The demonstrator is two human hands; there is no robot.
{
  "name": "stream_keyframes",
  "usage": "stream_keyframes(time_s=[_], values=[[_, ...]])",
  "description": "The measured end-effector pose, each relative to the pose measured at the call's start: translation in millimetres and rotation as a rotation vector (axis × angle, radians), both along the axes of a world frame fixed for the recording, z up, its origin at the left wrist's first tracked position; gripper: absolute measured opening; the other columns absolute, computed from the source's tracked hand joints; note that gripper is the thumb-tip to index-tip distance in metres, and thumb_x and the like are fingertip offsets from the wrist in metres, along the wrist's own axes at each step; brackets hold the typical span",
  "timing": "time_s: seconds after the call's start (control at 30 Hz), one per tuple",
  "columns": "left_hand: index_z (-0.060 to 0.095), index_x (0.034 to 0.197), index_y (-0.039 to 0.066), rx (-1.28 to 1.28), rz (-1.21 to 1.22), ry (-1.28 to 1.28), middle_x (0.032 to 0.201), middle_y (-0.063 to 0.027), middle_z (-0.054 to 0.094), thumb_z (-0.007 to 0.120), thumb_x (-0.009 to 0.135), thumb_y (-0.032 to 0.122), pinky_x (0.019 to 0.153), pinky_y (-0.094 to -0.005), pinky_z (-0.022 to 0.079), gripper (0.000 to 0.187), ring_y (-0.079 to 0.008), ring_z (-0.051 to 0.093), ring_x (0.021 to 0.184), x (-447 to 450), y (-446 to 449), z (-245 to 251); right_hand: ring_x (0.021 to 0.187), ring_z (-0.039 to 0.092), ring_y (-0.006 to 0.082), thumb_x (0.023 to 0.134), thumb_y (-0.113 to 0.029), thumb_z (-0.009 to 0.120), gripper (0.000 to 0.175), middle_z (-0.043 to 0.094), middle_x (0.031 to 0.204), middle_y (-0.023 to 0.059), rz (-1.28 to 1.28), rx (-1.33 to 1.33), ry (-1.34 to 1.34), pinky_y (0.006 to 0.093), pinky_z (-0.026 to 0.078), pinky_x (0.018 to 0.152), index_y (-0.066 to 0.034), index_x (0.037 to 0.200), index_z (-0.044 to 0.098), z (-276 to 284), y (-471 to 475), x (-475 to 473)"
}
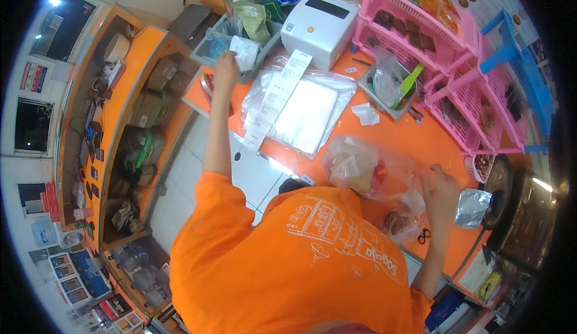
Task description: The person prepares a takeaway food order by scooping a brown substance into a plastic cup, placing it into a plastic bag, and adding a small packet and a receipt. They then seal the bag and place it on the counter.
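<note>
At the grey bin [263, 66], my left hand [226, 70] has its fingertips closed on the edge of a white packet or folded paper [244, 53]. My right hand [441, 192] is over the orange table with its fingers apart, beside a clear plastic bag [396, 165]. Whether its fingertips touch the plastic cannot be seen. A wrapped package in brownish paper [354, 167] sits in the plastic, with something red next to it. Closer to my body lies a round brown item [399, 221] under clear plastic, near black-handled scissors [423, 236].
A white label printer [320, 25] feeds a long printed strip [281, 95] over a stack of clear bags [306, 117]. Pink basket racks [419, 45] rise at the back right. A metal tray [390, 86] holds a green utensil [411, 81]. A foil packet [472, 208] lies right of my hand.
</note>
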State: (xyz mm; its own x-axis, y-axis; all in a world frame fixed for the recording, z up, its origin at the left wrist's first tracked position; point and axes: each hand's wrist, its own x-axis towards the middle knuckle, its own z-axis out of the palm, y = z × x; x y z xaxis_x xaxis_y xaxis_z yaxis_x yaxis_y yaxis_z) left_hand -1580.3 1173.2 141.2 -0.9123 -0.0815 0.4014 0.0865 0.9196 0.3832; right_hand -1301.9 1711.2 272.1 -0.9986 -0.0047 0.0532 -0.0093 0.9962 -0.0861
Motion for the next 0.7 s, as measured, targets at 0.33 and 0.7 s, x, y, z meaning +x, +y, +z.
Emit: stream_keyframes(time_s=[0.33,0.7], values=[[0.073,0.100,0.005,-0.483,0.067,-0.506,0.101,-0.0218,0.070,0.053,0.083,0.032,0.089,-0.0495,0.052,0.038,-0.0402,0.068,0.097,-71.6,-99.5,-42.1,0.075,0.059,0.0253,0.089,-0.014,0.066,0.020,0.059,0.082,0.0118,-0.149,-0.162,0.099,0.0384,0.047,0.071,-0.0011,0.104,0.063,24.3,-5.7,18.1],[0.059,0.104,0.003,0.594,-0.028,0.358,0.107,-0.0114,0.068,0.055,0.101,0.022,0.086,-0.0342,0.051,0.020,-0.0205,0.065,0.098,-15.7,-27.7,69.4,0.086,0.061,0.0296,0.085,-0.011,0.067,0.023,0.060,0.093,0.0148,-0.044,-0.376,0.108,0.0378,0.049,0.075,-0.0005,0.105,0.063,35.8,-24.1,3.7]])
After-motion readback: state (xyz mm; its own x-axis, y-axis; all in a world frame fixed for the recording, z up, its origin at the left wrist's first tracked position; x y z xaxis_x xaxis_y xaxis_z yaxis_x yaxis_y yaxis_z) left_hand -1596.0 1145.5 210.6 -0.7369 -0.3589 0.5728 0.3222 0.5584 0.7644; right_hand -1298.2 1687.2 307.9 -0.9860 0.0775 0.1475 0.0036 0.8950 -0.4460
